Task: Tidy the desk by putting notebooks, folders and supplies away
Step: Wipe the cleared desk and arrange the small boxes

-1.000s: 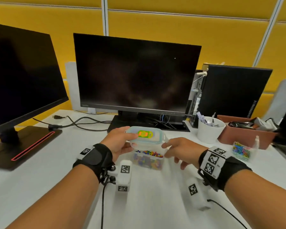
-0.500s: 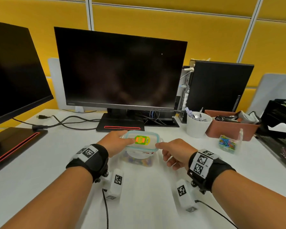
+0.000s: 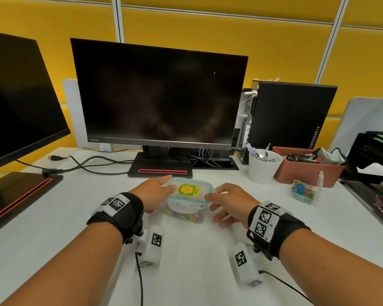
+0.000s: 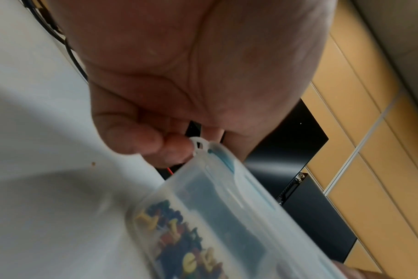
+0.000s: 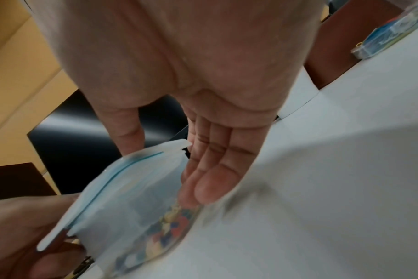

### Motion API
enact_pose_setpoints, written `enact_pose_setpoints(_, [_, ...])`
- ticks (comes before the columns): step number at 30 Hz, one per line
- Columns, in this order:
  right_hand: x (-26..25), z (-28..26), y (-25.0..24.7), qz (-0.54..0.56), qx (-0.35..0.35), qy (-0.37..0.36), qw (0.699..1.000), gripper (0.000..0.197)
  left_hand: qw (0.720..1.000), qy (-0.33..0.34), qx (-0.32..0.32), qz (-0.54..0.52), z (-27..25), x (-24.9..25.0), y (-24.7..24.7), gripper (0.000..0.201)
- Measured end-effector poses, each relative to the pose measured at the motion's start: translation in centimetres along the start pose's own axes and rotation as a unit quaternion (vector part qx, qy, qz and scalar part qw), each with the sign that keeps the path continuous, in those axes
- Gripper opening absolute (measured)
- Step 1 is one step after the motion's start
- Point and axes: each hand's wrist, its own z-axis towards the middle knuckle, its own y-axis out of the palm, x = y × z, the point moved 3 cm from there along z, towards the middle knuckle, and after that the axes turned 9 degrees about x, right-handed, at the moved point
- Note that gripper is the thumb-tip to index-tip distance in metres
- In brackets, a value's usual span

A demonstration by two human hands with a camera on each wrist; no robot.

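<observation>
— So, where is the box (image 3: 187, 203) now?

— On the white table (image 3: 53, 228), just in front of the middle monitor (image 3: 159, 100), with its lid (image 3: 189, 191) laid on top and coloured pins showing through the clear wall. My left hand (image 3: 152, 194) grips the left end, thumb over the lid and fingers curled at the side flap. My right hand (image 3: 229, 203) has its thumb on the lid's edge, but its fingers lie straight along the right wall, gripping nothing.

— How would you finish the closing well?

— I'd press the lid flat all round first, then fold each flap down, holding the box steady so no pins spill.

— And round about?

— A white cup (image 3: 264, 165) of pens, a brown tray (image 3: 307, 171), a clear case of paper clips (image 3: 303, 192), a black rack (image 3: 376, 151) at the right, cables (image 3: 86, 164) at the back, yellow wall panels behind.
</observation>
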Motion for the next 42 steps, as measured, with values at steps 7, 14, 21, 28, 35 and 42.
enact_pose_setpoints(7, [-0.6, 0.1, 0.5, -0.009, 0.001, -0.034, 0.999, 0.048, 1.0, -0.002, 0.006, 0.0, 0.3, -0.4, 0.0, 0.053])
enact_pose_setpoints(14, [-2.0, -0.2, 0.4, -0.221, 0.048, -0.219, 0.949, 0.034, 0.992, 0.098, 0.059, 0.058, 0.9, 0.2, 0.3, 0.04])
enact_pose_setpoints(21, [-4.1, -1.1, 1.0, -0.388, 0.004, -0.233, 0.892, 0.054, 0.972, 0.147, 0.05, 0.174, 0.4, 1.4, -0.2, 0.04])
enact_pose_setpoints(28, [-5.4, -0.6, 1.9, -0.483, -0.029, -0.235, 0.843, 0.05, 0.936, 0.172, -0.052, 0.303, 1.1, 3.2, -0.8, 0.064])
enact_pose_setpoints(35, [-6.0, 0.3, 2.4, -0.526, -0.043, -0.226, 0.819, 0.046, 0.896, 0.183, -0.087, 0.395, 1.7, 5.3, 0.1, 0.061])
enact_pose_setpoints(42, [-5.6, 0.3, 2.4, -0.479, -0.027, -0.222, 0.849, 0.041, 0.894, 0.2, -0.085, 0.392, 1.2, 5.8, 0.7, 0.056])
